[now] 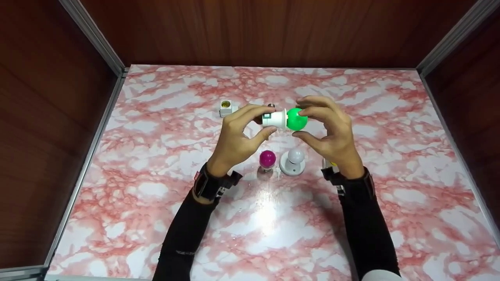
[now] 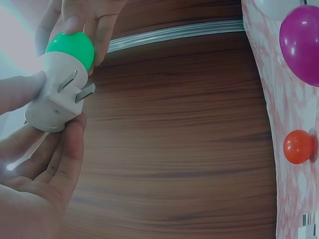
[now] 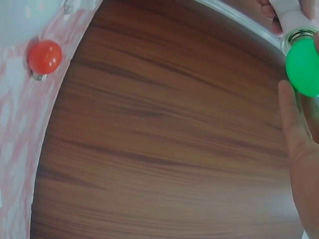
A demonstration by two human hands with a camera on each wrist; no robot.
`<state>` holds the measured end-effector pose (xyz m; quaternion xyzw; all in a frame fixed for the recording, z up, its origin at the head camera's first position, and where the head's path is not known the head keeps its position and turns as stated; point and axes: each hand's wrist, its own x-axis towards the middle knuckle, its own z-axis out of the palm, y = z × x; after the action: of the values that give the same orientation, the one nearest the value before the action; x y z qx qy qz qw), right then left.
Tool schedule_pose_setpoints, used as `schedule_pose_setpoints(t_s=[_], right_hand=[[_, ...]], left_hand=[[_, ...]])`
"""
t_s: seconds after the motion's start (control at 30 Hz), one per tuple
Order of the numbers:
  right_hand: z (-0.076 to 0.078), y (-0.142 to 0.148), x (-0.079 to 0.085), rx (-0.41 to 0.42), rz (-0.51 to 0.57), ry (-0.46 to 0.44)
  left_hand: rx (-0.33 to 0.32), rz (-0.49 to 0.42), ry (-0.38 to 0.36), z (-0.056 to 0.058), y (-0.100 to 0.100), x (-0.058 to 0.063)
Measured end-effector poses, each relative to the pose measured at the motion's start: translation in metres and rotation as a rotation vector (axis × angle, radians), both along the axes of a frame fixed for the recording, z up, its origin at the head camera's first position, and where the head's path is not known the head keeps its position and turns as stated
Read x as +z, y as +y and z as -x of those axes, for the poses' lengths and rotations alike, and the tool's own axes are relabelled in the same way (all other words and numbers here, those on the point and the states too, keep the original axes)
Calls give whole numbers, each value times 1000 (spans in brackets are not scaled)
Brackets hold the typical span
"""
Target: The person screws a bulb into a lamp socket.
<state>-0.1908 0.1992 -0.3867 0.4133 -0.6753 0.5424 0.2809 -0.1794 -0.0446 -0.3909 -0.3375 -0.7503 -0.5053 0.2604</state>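
Observation:
My left hand [image 1: 238, 138] grips a white plug-in lamp socket [image 1: 274, 120], its thumb on one side and fingers on the other. Two flat metal prongs stick out of the socket's side in the left wrist view. At the socket's mouth sits a green light bulb [image 1: 297, 119], held by the thumb and fingertips of my right hand [image 1: 332, 130]. In the right wrist view, part of the bulb's metal screw thread shows between the green globe [image 3: 304, 67] and the socket rim. Both things are held up above the table, bulb and socket lying roughly in line.
Below the hands stand a magenta bulb [image 1: 267, 159] and a white bulb [image 1: 296, 156] on a round white base. A square white socket [image 1: 225, 109] is farther back left. An orange bulb [image 2: 299, 147] lies on the marbled table [image 1: 156, 218]. Something yellow [image 1: 333, 164] shows by the right wrist.

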Motion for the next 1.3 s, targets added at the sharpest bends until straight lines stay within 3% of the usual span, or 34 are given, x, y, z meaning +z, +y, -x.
schedule_pose_setpoints(t_s=[0.47,1.3], right_hand=[[-1,-1,-1,-57,-44,-8],[-6,-1,1,-12,-77,-203]], left_hand=[[-43,-12,-18,0,-2,1],[37,48,51,1,-1,-1]])
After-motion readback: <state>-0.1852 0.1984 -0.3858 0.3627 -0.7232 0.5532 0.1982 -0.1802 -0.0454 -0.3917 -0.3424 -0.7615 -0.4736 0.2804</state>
